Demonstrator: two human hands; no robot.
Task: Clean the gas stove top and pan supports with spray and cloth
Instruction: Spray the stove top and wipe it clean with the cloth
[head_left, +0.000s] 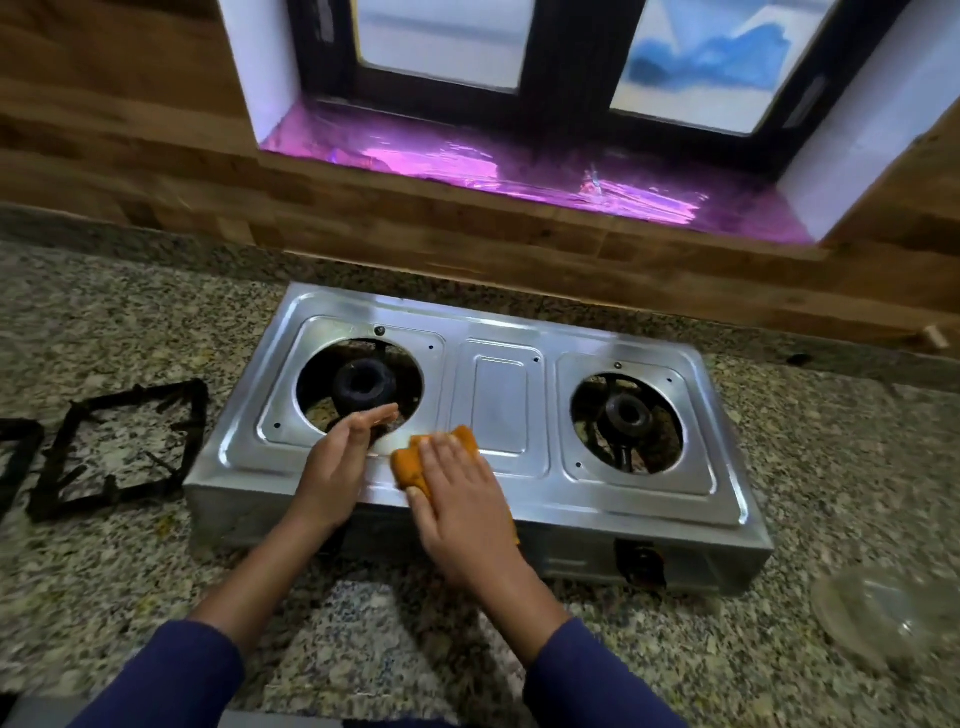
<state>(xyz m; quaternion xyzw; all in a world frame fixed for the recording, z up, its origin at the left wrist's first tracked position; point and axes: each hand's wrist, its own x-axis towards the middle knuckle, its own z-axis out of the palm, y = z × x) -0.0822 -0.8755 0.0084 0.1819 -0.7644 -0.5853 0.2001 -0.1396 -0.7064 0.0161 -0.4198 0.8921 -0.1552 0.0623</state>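
Far left on the granite counter lie two black pan supports – both off the stove, one cut by the frame edge. The steel stove top sits beside them, its left burner bare. The left hand is over that opening's front rim, fingers straight, holding nothing. The orange cloth lies on the front middle of the top – the right hand presses it flat. Further right are the right burner and a clear glass dish.

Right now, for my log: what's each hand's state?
Left hand: open, holding nothing.
Right hand: open, flat, pressing the cloth onto the stove.
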